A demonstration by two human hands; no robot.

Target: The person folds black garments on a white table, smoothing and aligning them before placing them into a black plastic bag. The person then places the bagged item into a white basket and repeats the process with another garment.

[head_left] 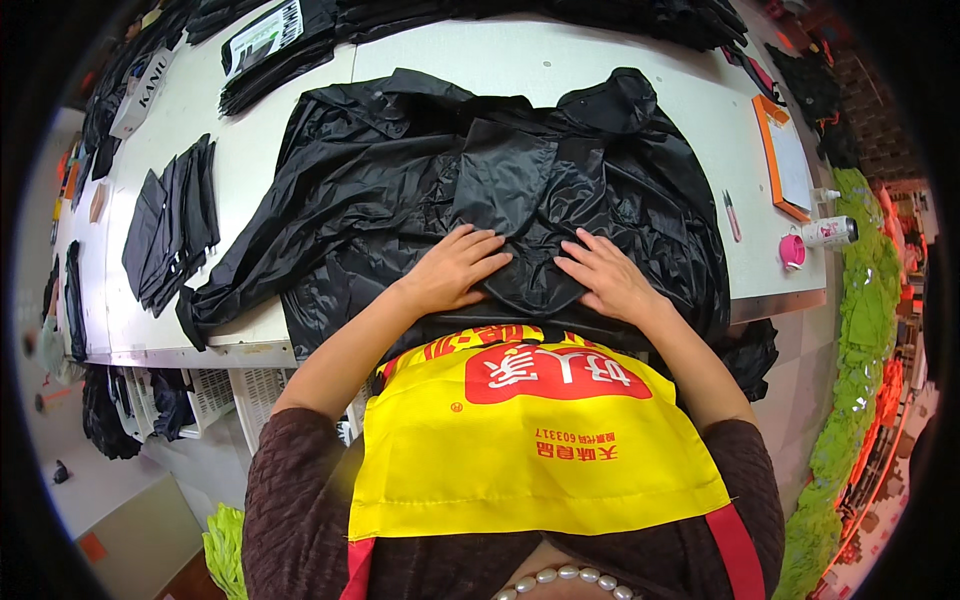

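A black, shiny jacket [380, 180] lies spread over the white table in front of me, one sleeve [240, 275] reaching out to the left. Its fabric is wrinkled, with a smoother flap-like panel [505, 170] in the middle. My left hand [458, 268] rests on the fabric left of the middle, fingers stretched toward the centre. Opposite it, my right hand [608, 277] lies on the same jacket, its fingers slightly apart. Between the two hands runs a stretch of creased black cloth. Neither hand grips anything that shows.
Left on the table [690, 95] is a stack of folded black pieces [175, 225]. Packaged black garments [280, 55] lie at the back. To the right are an orange-edged clipboard [783, 155], tweezers-like snips [733, 217], a pink cup-shaped object [792, 252] and a can [830, 232]. Bright green fabric [865, 330] hangs beyond.
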